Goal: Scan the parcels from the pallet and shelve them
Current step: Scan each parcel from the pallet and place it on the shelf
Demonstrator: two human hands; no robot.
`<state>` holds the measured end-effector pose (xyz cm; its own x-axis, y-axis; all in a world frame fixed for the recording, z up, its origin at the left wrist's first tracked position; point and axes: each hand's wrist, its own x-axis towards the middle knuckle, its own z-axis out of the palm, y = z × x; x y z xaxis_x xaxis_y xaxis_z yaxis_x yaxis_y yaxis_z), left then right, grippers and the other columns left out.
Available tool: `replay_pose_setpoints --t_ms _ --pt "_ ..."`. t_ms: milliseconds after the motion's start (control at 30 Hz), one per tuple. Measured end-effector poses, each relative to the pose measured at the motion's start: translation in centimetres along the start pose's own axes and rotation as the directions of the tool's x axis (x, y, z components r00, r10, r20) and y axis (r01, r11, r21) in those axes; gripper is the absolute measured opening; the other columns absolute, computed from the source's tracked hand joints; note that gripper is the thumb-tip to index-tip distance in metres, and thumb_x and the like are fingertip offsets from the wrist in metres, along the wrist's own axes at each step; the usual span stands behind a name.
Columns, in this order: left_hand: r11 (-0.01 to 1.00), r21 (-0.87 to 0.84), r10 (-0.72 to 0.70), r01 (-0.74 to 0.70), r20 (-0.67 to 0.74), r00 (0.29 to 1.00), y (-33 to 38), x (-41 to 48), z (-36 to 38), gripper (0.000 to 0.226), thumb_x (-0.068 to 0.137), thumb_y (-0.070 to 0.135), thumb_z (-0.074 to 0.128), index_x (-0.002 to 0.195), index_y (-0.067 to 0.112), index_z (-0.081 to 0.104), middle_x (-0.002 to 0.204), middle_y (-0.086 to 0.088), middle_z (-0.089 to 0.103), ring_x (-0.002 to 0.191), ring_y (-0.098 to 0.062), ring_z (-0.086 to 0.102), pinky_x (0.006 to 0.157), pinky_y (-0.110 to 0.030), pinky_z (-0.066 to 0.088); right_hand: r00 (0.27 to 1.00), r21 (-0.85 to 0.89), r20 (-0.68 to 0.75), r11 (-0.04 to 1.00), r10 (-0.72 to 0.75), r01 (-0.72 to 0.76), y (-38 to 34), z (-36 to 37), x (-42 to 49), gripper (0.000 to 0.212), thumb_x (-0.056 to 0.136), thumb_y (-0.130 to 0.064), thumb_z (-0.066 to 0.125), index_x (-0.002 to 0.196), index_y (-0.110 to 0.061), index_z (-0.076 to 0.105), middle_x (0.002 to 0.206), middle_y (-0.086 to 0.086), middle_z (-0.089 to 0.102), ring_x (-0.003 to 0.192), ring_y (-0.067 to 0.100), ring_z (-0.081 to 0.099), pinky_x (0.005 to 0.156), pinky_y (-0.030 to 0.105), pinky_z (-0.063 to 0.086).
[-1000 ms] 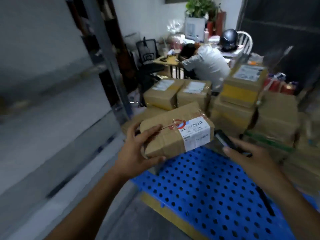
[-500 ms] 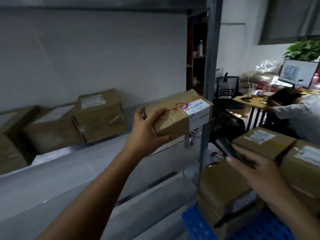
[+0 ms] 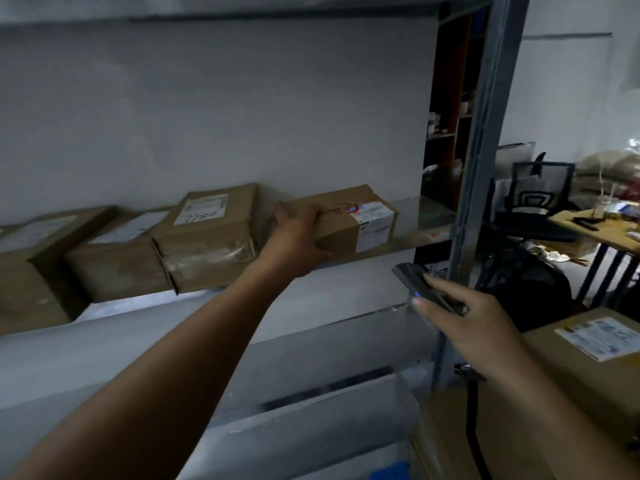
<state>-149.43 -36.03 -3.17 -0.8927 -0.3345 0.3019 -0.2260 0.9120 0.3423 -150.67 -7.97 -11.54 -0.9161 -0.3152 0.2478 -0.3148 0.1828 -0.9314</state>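
Your left hand point(image 3: 294, 240) grips parcel point(image 3: 349, 221) by its left end, parcel resting on shelf point(image 3: 419, 237), just right of labelled box point(image 3: 207, 237). Your right hand point(image 3: 467, 323) clasps dark scanner point(image 3: 420, 282) below shelf edge, near upright post point(image 3: 481, 140).
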Motion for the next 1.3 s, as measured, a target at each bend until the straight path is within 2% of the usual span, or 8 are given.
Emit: replay_pose_setpoints --t_ms 133,267,500,667,800,1000,1200,1300 --pt "0.957 0.286 -0.033 0.048 -0.055 0.998 1.1 0.2 2.2 0.099 0.082 0.042 0.079 0.157 0.023 0.017 0.165 -0.025 -0.02 0.148 -0.052 -0.023 0.121 -0.064 0.001 0.996 -0.029 0.048 0.997 -0.073 0.074 0.4 0.3 2.5 0.047 0.075 -0.058 0.074 0.121 -0.05 0.064 0.092 -0.045 0.061 0.091 -0.022 0.057 0.074 0.007 0.046" --pt "0.865 0.49 0.213 -0.104 -0.171 0.962 2.3 -0.2 4.9 0.104 0.079 0.071 0.067 0.157 0.026 0.015 0.169 -0.018 -0.005 0.153 -0.043 -0.017 0.114 -0.058 -0.027 0.993 -0.117 0.038 0.986 -0.114 0.117 0.1 0.8 4.9 0.052 0.082 -0.052 0.075 0.131 -0.037 0.064 0.112 -0.022 0.064 0.092 -0.01 0.057 0.075 0.013 0.046" --pt "0.843 0.526 0.274 -0.115 -0.235 0.933 3.0 0.5 7.2 0.112 0.084 0.081 0.048 0.163 0.021 -0.004 0.169 -0.015 -0.019 0.153 -0.039 -0.022 0.124 -0.055 -0.012 0.992 -0.092 -0.015 0.988 -0.122 0.12 -0.4 0.5 7.6 0.059 0.081 -0.053 0.074 0.133 -0.029 0.063 0.133 -0.006 0.065 0.12 0.013 0.06 0.101 0.039 0.051" --pt "0.867 0.499 0.114 0.001 -0.2 0.973 1.6 1.6 6.0 0.116 0.072 0.094 0.039 0.158 0.019 0.016 0.161 -0.02 0.026 0.149 -0.047 0.02 0.123 -0.061 0.01 0.99 -0.079 -0.005 0.987 -0.141 0.14 -0.5 0.3 8.1 0.056 0.082 -0.053 0.074 0.132 -0.031 0.065 0.13 -0.011 0.066 0.12 0.009 0.059 0.1 0.034 0.05" --pt "0.901 0.431 0.131 -0.056 -0.147 0.98 -1.2 4.3 3.8 0.103 0.071 0.092 0.052 0.149 0.026 0.031 0.146 -0.014 0.042 0.131 -0.038 0.04 0.113 -0.052 0.027 0.986 -0.08 0.022 0.982 -0.167 0.169 -0.5 0.6 7.6 0.053 0.082 -0.05 0.075 0.13 -0.03 0.066 0.127 -0.01 0.067 0.119 0.009 0.06 0.1 0.036 0.051" --pt "0.939 0.336 0.128 -0.07 -0.153 0.98 -2.7 6.0 3.9 0.102 0.066 0.096 0.048 0.143 0.032 0.035 0.147 -0.009 0.044 0.132 -0.035 0.038 0.112 -0.052 0.025 0.985 -0.201 0.046 0.965 -0.164 0.17 0.1 -0.3 6.3 0.058 0.082 -0.052 0.074 0.135 -0.031 0.062 0.135 -0.005 0.063 0.121 0.013 0.058 0.086 0.02 0.048" --pt "0.946 0.31 0.153 -0.091 -0.182 0.971 -0.2 4.5 3.7 0.109 0.074 0.088 0.057 0.157 0.024 0.027 0.165 -0.014 0.022 0.153 -0.037 0.014 0.123 -0.055 0.002 0.995 -0.387 0.047 0.917 -0.085 0.097 0.5 -2.9 3.8 0.063 0.082 -0.06 0.07 0.139 -0.039 0.056 0.138 0.004 0.058 0.121 0.024 0.057 0.096 0.041 0.052" --pt "0.957 0.1 0.289 -0.271 -0.265 0.92 2.0 -0.4 6.0 0.1 0.077 0.087 0.054 0.152 0.023 0.036 0.156 -0.008 0.038 0.146 -0.031 0.032 0.124 -0.05 0.019 0.999 -0.444 0.024 0.895 -0.046 0.052 1.0 -4.7 1.4 0.064 0.081 -0.061 0.07 0.139 -0.04 0.056 0.138 0.003 0.058 0.123 0.023 0.056 0.097 0.042 0.051"
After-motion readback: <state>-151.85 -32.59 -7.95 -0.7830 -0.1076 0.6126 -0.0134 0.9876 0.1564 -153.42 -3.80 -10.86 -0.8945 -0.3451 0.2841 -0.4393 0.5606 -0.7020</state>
